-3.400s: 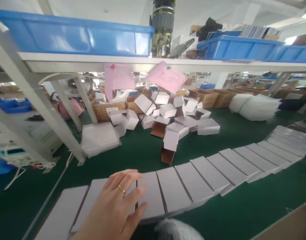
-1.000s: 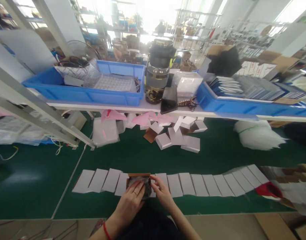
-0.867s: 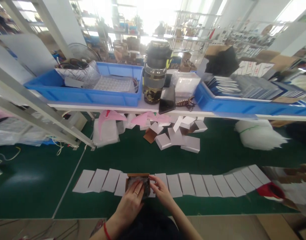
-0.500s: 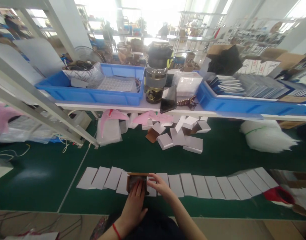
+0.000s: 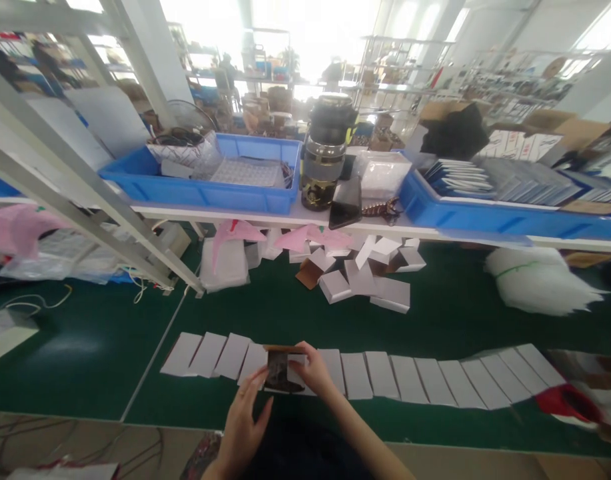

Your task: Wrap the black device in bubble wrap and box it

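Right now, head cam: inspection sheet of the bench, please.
Surface: green mat, no damage visible.
Job's things: row of white boxes overlapping along the near edge; one open box in the row shows a dark item inside.
Clutter: loose pile of white boxes under the shelf; white bag bundle at right; pink slips hanging from the shelf edge.
Grippers: left hand fingertips at the open box; right hand on its right edge.
Cables: white wires by the frame leg at left.
Surroundings: blue bins and a glass jar on the shelf.
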A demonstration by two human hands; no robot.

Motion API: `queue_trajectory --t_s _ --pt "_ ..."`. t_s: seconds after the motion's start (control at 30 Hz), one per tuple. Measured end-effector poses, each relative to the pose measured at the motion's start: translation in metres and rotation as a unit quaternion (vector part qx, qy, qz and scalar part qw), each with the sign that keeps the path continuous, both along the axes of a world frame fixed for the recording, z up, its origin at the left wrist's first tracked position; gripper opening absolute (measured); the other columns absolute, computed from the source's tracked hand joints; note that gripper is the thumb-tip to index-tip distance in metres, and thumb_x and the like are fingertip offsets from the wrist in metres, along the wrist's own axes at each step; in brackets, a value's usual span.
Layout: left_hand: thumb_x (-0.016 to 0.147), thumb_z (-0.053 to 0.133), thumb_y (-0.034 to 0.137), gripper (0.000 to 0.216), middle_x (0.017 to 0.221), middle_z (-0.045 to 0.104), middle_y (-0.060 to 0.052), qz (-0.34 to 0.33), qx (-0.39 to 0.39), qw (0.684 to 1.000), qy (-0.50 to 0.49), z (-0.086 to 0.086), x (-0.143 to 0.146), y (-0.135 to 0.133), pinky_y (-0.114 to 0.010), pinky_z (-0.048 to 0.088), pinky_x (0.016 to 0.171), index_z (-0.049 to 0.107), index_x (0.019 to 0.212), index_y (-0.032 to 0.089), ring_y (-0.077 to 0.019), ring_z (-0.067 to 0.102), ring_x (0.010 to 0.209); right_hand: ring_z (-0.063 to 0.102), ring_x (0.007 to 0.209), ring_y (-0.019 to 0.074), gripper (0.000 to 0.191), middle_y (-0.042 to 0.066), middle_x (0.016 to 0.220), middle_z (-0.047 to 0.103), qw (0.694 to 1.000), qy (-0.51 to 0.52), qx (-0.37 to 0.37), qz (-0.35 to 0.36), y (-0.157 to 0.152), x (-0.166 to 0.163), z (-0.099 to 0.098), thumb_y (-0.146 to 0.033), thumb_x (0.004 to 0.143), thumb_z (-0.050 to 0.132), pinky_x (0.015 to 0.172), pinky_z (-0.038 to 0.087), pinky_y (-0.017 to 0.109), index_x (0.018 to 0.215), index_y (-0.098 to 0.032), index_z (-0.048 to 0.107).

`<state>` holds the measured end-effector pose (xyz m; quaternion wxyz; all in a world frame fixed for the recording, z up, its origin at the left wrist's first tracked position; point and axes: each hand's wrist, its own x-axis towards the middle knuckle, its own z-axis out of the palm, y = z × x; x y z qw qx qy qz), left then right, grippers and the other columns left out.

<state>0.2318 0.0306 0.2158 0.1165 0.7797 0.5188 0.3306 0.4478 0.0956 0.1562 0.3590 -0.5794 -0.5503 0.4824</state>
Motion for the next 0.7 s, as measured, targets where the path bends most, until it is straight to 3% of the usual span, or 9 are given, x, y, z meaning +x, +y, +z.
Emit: queue_trajectory --t_s 0.1,0.2,0.3,0.37,0.47,0.57,0.63,0.7 --pt "0.097 0.049 0.014 0.045 0.133 0.069 -0.010 -0.074 0.004 0.997 0.034 -0.024 0.008 0.004 -0.040 0.061 0.101 0.052 0.142 0.020 -0.0229 0.066 0.123 0.064 0.099 0.0286 0.024 0.006 0.099 0.071 0.998 -0.035 0.055 -0.005 0.002 -0.011 -0.004 -0.016 0.074 0.062 0.091 0.051 0.043 0.096 -0.020 0.068" --pt "0.097 0.047 0.010 0.039 0.123 0.075 -0.008 -0.120 0.041 0.991 0.050 -0.044 0.014 0.011 -0.041 0.063 0.097 0.062 0.132 0.020 -0.0240 0.069 0.119 0.064 0.102 0.0282 0.033 0.008 0.106 0.073 0.991 -0.061 0.116 0.022 -0.005 -0.012 0.005 -0.010 0.077 0.056 0.093 0.051 0.044 0.104 -0.021 0.072" --pt "0.098 0.046 0.009 0.036 0.119 0.076 -0.009 -0.136 0.042 0.989 0.049 -0.048 0.018 0.016 -0.041 0.063 0.093 0.066 0.127 0.020 -0.0249 0.071 0.113 0.061 0.112 0.0308 0.046 0.008 0.119 0.073 0.979 -0.087 0.171 0.074 -0.022 -0.006 0.020 -0.007 0.080 0.052 0.099 0.048 0.052 0.116 -0.025 0.075" --pt "0.098 0.046 0.011 0.034 0.116 0.076 -0.011 -0.126 0.019 0.991 0.036 -0.040 0.017 0.015 -0.040 0.064 0.089 0.069 0.121 0.019 -0.0248 0.073 0.105 0.056 0.125 0.0343 0.050 0.007 0.133 0.068 0.967 -0.103 0.196 0.127 -0.035 0.000 0.028 -0.012 0.082 0.060 0.109 0.042 0.060 0.129 -0.027 0.070" --pt "0.095 0.045 0.007 0.032 0.097 0.076 -0.009 -0.111 -0.060 0.992 -0.013 -0.017 0.010 0.008 -0.032 0.063 0.078 0.074 0.096 0.020 -0.0208 0.073 0.089 0.044 0.142 0.0354 0.057 0.010 0.150 0.055 0.949 -0.149 0.201 0.191 -0.046 0.009 0.034 -0.025 0.088 0.069 0.119 0.033 0.065 0.144 -0.023 0.058" --pt "0.090 0.043 0.003 0.032 0.074 0.068 -0.004 -0.086 -0.090 0.992 -0.016 0.007 -0.004 0.005 -0.030 0.059 0.068 0.066 0.076 0.019 -0.0180 0.067 0.074 0.041 0.145 0.0330 0.041 0.009 0.151 0.054 0.940 -0.204 0.177 0.210 -0.039 0.012 0.036 -0.027 0.090 0.073 0.122 0.031 0.062 0.130 -0.024 0.068" --pt "0.090 0.044 0.005 0.027 0.084 0.071 -0.005 -0.069 -0.077 0.994 0.018 0.016 -0.012 0.013 -0.036 0.060 0.076 0.067 0.085 0.019 -0.0200 0.068 0.081 0.039 0.146 0.0331 0.042 0.008 0.152 0.053 0.933 -0.233 0.148 0.230 -0.029 0.011 0.039 -0.024 0.082 0.082 0.124 0.029 0.059 0.123 -0.023 0.071" --pt "0.089 0.054 0.010 0.030 0.120 0.071 -0.011 -0.091 -0.094 0.990 0.058 0.018 -0.015 0.029 -0.047 0.058 0.096 0.066 0.116 0.019 -0.0265 0.067 0.110 0.039 0.145 0.0336 0.069 0.011 0.156 0.047 0.930 -0.251 0.110 0.244 -0.019 0.010 0.043 -0.023 0.074 0.090 0.123 0.033 0.055 0.137 -0.020 0.062"
